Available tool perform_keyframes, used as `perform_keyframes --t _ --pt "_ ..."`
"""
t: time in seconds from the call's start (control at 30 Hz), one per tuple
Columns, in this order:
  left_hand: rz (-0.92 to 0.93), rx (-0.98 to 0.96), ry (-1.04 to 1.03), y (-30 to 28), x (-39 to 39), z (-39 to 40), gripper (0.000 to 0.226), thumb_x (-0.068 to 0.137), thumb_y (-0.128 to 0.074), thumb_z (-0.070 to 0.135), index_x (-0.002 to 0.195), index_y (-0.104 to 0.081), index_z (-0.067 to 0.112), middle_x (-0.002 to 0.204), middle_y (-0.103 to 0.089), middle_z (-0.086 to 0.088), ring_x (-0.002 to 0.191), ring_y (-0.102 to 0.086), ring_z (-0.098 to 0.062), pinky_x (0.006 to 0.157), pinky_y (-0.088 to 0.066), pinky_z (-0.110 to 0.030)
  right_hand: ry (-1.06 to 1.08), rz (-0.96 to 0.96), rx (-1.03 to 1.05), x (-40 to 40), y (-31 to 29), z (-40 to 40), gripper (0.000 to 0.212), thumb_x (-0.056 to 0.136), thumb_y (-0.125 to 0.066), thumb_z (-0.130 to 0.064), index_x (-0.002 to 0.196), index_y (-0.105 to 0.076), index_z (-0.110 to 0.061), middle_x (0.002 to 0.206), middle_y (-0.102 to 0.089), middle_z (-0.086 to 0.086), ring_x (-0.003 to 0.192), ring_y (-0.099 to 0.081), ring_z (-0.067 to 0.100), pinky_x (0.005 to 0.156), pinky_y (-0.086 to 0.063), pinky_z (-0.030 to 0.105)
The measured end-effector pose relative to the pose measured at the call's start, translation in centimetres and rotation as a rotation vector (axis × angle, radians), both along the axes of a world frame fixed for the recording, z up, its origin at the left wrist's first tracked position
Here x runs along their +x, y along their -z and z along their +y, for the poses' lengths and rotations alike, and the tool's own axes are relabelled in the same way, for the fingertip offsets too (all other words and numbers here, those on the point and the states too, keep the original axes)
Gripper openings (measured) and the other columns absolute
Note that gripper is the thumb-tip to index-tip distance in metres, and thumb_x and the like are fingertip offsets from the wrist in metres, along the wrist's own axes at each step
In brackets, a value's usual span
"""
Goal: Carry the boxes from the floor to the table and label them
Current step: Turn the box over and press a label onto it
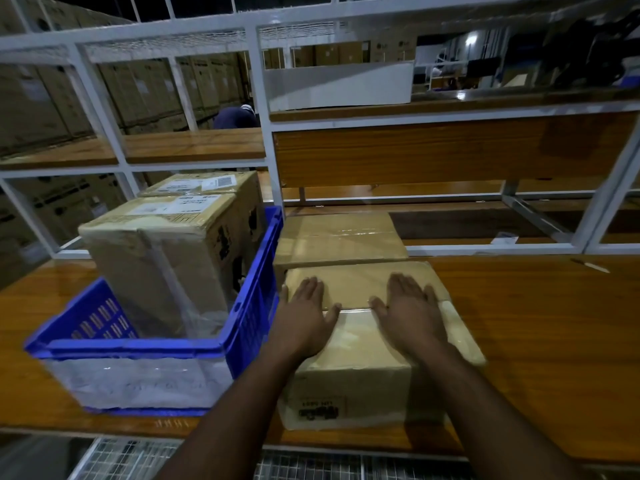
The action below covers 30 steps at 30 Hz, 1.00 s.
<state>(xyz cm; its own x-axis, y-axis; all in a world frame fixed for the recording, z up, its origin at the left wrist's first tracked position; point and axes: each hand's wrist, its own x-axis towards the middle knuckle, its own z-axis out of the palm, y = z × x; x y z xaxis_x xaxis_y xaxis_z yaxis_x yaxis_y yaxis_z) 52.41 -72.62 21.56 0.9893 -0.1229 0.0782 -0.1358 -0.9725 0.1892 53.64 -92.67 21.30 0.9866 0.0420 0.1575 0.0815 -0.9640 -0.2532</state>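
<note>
Left hand (306, 315) and right hand (410, 311) lay flat, fingers straight and together, palms pressed on top of near cardboard box (363, 344). Box sat at front edge of wooden table (540, 323), touching second box (339, 237) behind it. Blue crate (249, 306) stood just beside, toward left edge, carrying two labelled boxes (162, 258). Small stick-like object (590, 265) lay near back right, too small to identify.

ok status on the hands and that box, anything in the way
Left hand and right hand open, flat on the near box. Box on the table, no label on top. Blue crate close on its left.
</note>
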Motion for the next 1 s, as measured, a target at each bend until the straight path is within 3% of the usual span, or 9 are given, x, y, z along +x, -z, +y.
perform_keyframes --t 0.27,0.4,0.5,0.6,0.77,0.93,1.0 --pt "0.003 -0.105 -0.08 0.7 0.6 1.9 0.081 0.1 -0.03 0.065 0.162 -0.009 0.016 0.17 0.0 0.002 0.155 0.002 -0.014 0.125 -0.01 -0.044 0.042 -0.001 -0.076 0.8 -0.5 -1.9 0.058 0.101 -0.036 -0.056 0.148 -0.042 -0.024 0.162 -0.031 0.001 0.151 -0.021 0.024 0.12 -0.011 0.062" --pt "-0.002 -0.252 -0.16 0.3 0.2 1.7 0.092 0.096 -0.043 0.068 0.161 -0.009 0.013 0.17 0.0 -0.001 0.156 0.001 -0.018 0.122 -0.02 -0.046 0.159 0.028 -0.032 0.8 0.0 -2.4 0.067 0.098 -0.033 -0.065 0.153 -0.03 -0.026 0.164 -0.019 0.014 0.151 -0.015 0.036 0.119 -0.022 0.055" --pt "0.056 -0.443 -0.323 0.2 -0.1 1.9 0.111 0.084 -0.057 0.075 0.161 -0.006 0.014 0.167 -0.016 -0.007 0.151 -0.024 -0.029 0.112 -0.037 -0.049 0.297 0.035 0.042 0.6 0.0 -2.4 0.079 0.095 -0.038 -0.069 0.155 -0.027 -0.019 0.159 -0.028 0.021 0.144 -0.032 0.039 0.109 -0.039 0.048" --pt "0.099 -0.493 -0.383 0.0 -0.8 1.9 0.116 0.081 -0.059 0.077 0.161 -0.003 0.014 0.156 -0.041 -0.01 0.136 -0.047 -0.034 0.099 -0.046 -0.042 0.327 -0.054 0.083 0.0 -0.2 -2.4 0.073 0.093 -0.048 -0.065 0.146 -0.04 -0.016 0.141 -0.05 0.017 0.125 -0.051 0.033 0.093 -0.051 0.042" --pt "-0.054 -0.501 -0.342 -0.3 -3.7 1.9 0.107 0.082 -0.06 0.075 0.16 -0.015 0.016 0.15 -0.049 -0.007 0.129 -0.054 -0.03 0.093 -0.048 -0.039 0.314 -0.229 0.221 -2.0 0.0 -3.1 0.067 0.091 -0.055 -0.06 0.141 -0.043 -0.018 0.131 -0.056 0.013 0.116 -0.055 0.029 0.092 -0.051 0.043" --pt "-0.327 -0.705 -0.298 -1.3 -5.8 1.3 0.077 0.083 -0.066 0.065 0.144 -0.041 0.025 0.13 -0.061 0.004 0.103 -0.056 -0.009 0.076 -0.046 -0.028 0.37 -0.426 0.472 -4.2 -2.1 -3.2 0.083 0.092 -0.058 -0.057 0.157 -0.018 -0.024 0.137 -0.044 0.016 0.121 -0.047 0.031 0.094 -0.048 0.045" --pt "-0.426 -0.783 -0.313 -2.4 -6.0 1.0 0.066 0.085 -0.067 0.062 0.135 -0.043 0.025 0.125 -0.06 0.004 0.104 -0.059 -0.012 0.077 -0.049 -0.029 0.392 -0.544 0.591 -4.7 -3.2 -3.1 0.087 0.093 -0.057 -0.057 0.158 -0.008 -0.028 0.144 -0.039 0.014 0.126 -0.043 0.031 0.097 -0.047 0.049"
